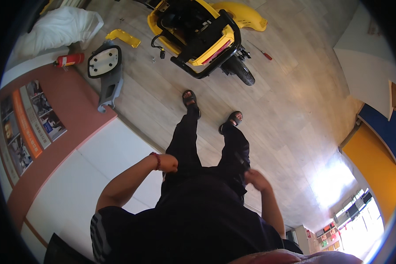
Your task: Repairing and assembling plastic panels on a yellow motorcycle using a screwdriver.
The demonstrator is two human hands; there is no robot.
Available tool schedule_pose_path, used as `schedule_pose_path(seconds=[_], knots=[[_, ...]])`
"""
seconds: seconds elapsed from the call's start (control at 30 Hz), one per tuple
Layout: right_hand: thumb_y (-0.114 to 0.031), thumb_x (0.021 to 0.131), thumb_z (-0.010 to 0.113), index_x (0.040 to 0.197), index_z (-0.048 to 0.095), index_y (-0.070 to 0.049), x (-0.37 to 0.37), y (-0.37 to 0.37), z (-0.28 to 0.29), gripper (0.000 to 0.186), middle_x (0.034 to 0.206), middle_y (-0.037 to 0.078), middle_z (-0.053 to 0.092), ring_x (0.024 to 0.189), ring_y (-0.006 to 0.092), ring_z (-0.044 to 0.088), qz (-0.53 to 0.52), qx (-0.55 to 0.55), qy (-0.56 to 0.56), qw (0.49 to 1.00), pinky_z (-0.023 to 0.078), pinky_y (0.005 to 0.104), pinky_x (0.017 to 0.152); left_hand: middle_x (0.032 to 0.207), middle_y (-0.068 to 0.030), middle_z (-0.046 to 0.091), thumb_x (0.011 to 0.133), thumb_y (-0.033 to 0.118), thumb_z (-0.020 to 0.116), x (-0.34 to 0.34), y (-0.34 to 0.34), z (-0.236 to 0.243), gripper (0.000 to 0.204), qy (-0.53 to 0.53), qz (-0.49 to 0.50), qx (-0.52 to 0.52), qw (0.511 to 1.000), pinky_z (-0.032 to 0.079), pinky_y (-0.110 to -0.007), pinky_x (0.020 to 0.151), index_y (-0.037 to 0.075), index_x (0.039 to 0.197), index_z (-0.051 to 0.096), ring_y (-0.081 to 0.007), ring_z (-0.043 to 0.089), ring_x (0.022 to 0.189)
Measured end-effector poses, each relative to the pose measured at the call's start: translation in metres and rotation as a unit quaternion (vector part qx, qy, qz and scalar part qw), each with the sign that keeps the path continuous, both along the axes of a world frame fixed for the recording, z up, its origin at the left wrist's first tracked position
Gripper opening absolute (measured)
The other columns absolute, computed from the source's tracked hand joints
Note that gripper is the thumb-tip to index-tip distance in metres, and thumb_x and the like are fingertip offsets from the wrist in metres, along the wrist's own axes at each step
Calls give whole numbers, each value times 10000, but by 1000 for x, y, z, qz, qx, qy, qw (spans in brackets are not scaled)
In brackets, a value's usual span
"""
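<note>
My left hand (166, 163), with a red bead bracelet at the wrist, has curled fingers against the left hip of my dark trousers (181, 139); what is in it is hidden. By my right thigh, my right hand (256, 178) is closed round something dark and blurred that I cannot make out. My sandalled feet rest on the wood-look floor (290, 110). Beyond them is a partly dismantled yellow and black scooter (193, 37) with a black tyre (239, 70). A red-handled screwdriver (265, 53) lies to its right.
Grey panel part (111, 88), yellow panel (126, 37) and red extinguisher (69, 60) at upper left, near a white bag (61, 31). A reddish ledge (74, 97) with posters runs along the left. Yellow and blue panels (369, 167) stand at right; a bright doorway shows lower right.
</note>
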State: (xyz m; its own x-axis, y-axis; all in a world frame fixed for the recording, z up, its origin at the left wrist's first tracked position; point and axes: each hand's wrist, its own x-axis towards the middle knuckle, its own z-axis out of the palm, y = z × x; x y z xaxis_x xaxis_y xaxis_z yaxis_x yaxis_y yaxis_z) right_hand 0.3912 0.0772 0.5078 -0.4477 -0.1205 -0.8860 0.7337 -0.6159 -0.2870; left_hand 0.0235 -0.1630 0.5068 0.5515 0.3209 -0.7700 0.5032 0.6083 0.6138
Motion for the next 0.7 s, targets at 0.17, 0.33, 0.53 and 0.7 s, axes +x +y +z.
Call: schedule_pose_path(seconds=[0.17, 0.33, 0.53, 0.7], knots=[[-348, 925, 466, 787, 522, -65, -97, 88, -74, 319, 665, 8, 531, 616, 89, 464, -48, 208, 111, 971, 366, 236, 590, 780, -122, 633, 855, 186, 548, -13, 79, -74, 161, 86, 296, 199, 930, 466, -342, 641, 35, 824, 592, -277, 610, 720], [-242, 937, 404, 785, 485, -32, -192, 162, -114, 272, 670, -2, 460, 629, 81, 385, -138, 318, 251, 904, 314, 233, 585, 735, -14, 563, 919, 138, 481, -20, 194, -105, 151, -40, 513, 83, 853, 442, -214, 571, 33, 966, 580, -65, 524, 616], [-186, 927, 430, 978, 549, 5, -241, 185, -149, 231, 683, -15, 462, 639, 61, 373, -158, 325, 328, 873, 302, 220, 579, 932, -46, 579, 942, 145, 451, -22, 273, -159, 285, -104, 624, 228, 740, 475, -228, 691, -2, 1180, 508, -84, 555, 762], [-80, 879, 511, 1045, 571, 24, -257, 194, -185, 205, 757, -2, 539, 708, 61, 442, -93, 420, 338, 837, 369, 213, 621, 1045, -53, 559, 953, 198, 435, -25, 319, -205, 370, -186, 678, 326, 632, 449, -275, 793, 6, 1269, 440, -113, 538, 916]])
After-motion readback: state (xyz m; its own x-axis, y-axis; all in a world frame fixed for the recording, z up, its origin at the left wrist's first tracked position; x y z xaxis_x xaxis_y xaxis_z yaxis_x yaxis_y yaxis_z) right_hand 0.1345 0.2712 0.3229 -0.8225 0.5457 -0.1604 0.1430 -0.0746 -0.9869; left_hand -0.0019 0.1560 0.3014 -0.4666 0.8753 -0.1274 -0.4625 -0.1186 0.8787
